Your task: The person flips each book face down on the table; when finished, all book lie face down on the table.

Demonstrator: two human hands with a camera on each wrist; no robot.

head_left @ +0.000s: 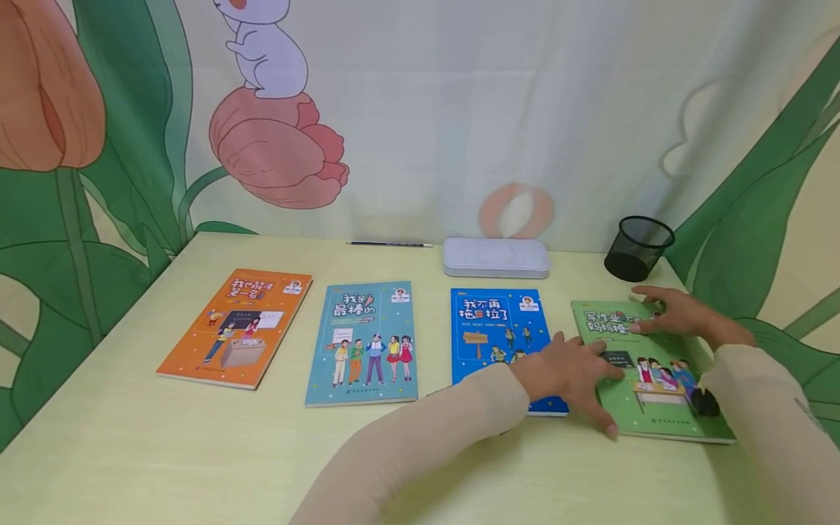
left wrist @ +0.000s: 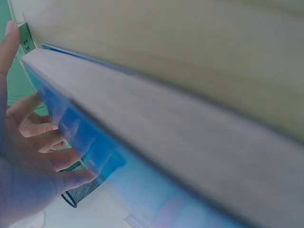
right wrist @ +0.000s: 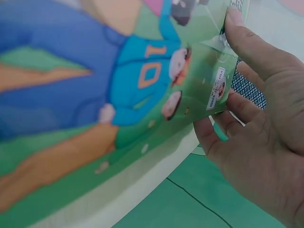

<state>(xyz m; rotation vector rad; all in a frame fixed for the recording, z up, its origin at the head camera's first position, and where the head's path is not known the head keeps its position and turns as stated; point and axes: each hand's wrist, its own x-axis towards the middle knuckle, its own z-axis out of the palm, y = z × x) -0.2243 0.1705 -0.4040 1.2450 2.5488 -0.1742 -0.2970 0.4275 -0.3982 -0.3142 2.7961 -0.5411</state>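
A green book [head_left: 656, 379] lies at the right end of a row of books on the pale yellow table [head_left: 164, 452]. My left hand [head_left: 571, 372] rests on its left edge with fingers spread flat on the cover, the wrist over the corner of the blue book [head_left: 488, 328]. My right hand [head_left: 676, 313] holds the green book's far right corner. In the right wrist view that hand [right wrist: 256, 118] has its thumb on the green book's cover [right wrist: 142, 71] and its fingers curled past the corner. The left wrist view shows my left hand [left wrist: 28, 156] beside the blue book's edge [left wrist: 80, 128].
An orange book [head_left: 236, 328] and a teal book [head_left: 364, 343] lie further left. At the back stand a white case [head_left: 496, 257], a pencil [head_left: 389, 244] and a black mesh cup [head_left: 638, 248]. A printed curtain hangs close behind the table.
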